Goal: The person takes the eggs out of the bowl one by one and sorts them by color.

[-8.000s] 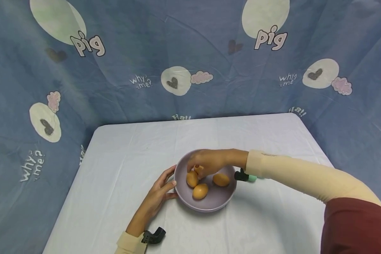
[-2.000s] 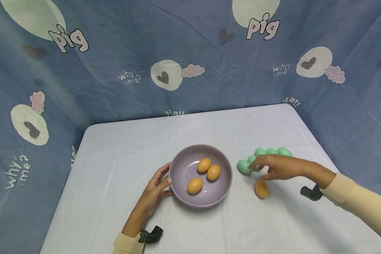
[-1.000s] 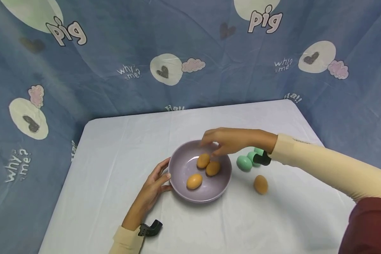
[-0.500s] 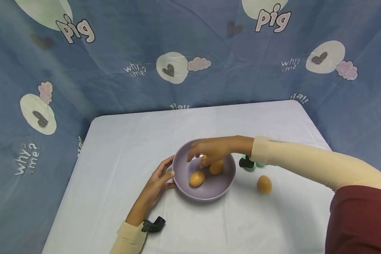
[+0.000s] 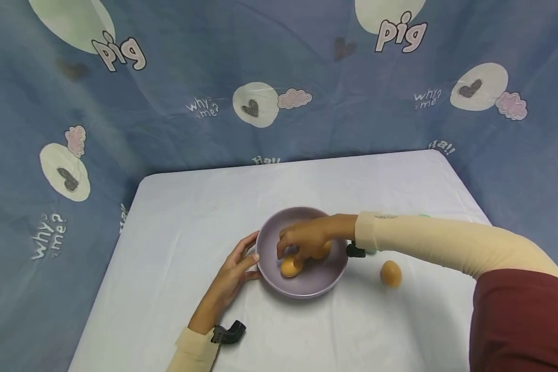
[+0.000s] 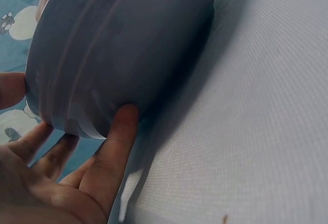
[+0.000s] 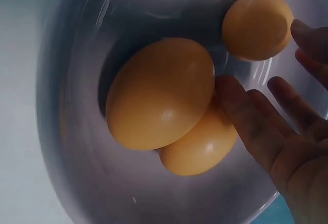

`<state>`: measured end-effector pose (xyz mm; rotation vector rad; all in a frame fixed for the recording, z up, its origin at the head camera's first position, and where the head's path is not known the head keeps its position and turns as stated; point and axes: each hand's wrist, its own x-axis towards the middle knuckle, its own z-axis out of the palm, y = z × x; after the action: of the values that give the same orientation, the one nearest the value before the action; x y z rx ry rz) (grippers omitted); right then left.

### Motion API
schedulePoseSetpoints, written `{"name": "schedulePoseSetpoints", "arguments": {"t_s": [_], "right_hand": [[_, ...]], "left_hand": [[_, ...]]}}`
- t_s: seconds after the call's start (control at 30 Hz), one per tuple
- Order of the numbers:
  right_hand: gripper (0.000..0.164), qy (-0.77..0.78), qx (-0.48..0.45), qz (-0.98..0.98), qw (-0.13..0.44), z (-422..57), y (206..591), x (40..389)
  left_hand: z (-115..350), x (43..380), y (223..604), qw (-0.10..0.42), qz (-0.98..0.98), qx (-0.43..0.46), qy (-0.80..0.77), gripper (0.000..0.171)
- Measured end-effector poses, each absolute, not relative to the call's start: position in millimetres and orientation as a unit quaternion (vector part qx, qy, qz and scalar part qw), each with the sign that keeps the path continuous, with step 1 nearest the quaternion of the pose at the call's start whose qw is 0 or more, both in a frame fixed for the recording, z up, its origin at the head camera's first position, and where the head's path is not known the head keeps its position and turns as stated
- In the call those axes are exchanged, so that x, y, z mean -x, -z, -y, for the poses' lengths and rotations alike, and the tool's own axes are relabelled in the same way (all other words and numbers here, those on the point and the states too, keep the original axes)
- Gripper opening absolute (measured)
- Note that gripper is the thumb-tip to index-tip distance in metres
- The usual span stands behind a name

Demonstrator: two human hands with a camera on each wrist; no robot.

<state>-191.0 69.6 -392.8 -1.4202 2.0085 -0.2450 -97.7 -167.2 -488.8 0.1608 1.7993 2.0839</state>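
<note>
In the head view my left hand point(image 5: 232, 271) holds the left side of a mauve bowl point(image 5: 297, 295). The left wrist view has the thumb at the rim and the fingers spread under the outer wall point(image 6: 128, 44). Inside the bowl, my right hand point(image 5: 307, 238) hangs over an orange-brown egg point(image 5: 289, 267), fingers bent down around it. In the right wrist view a fingertip meets that egg point(image 7: 256, 26), while gaps show between the fingers. Two more eggs lie against each other there, a near one point(image 7: 161, 93) and one partly behind it point(image 7: 200, 142).
Another orange-brown egg point(image 5: 390, 274) lies on the white-covered table point(image 5: 204, 206) right of the bowl. Green eggs are mostly hidden by the right sleeve point(image 5: 418, 237); slivers show. A blue printed cloth point(image 5: 176, 139) hangs behind the table.
My right hand has gone from beside the green eggs leftward and down into the bowl. One orange-brown egg left the bowl for the table between the oldest two frames. The left hand stays at the bowl.
</note>
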Motion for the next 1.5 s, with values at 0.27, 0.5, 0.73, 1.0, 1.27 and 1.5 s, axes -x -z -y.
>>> {"name": "schedulePoseSetpoints", "arguments": {"t_s": [0.27,0.5,0.73,1.0,1.27,1.5], "right_hand": [[0.035,0.084,0.557,-0.758,0.331,-68,403,187],[0.035,0.061,0.579,-0.749,0.318,-63,408,188],[0.034,0.057,0.575,-0.745,0.333,-56,408,185],[0.033,0.051,0.585,-0.737,0.334,-52,408,185],[0.033,0.046,0.602,-0.729,0.321,-51,407,185],[0.034,0.077,0.626,-0.718,0.296,-56,395,188]], "left_hand": [[166,95,491,0.192,-0.645,-0.053,-0.738,0.059],[163,98,489,0.186,-0.647,-0.061,-0.737,0.059],[165,97,488,0.187,-0.641,-0.060,-0.742,0.060],[164,97,488,0.186,-0.640,-0.066,-0.743,0.060],[164,98,487,0.185,-0.639,-0.065,-0.744,0.061],[162,98,487,0.185,-0.636,-0.063,-0.746,0.061]]}}
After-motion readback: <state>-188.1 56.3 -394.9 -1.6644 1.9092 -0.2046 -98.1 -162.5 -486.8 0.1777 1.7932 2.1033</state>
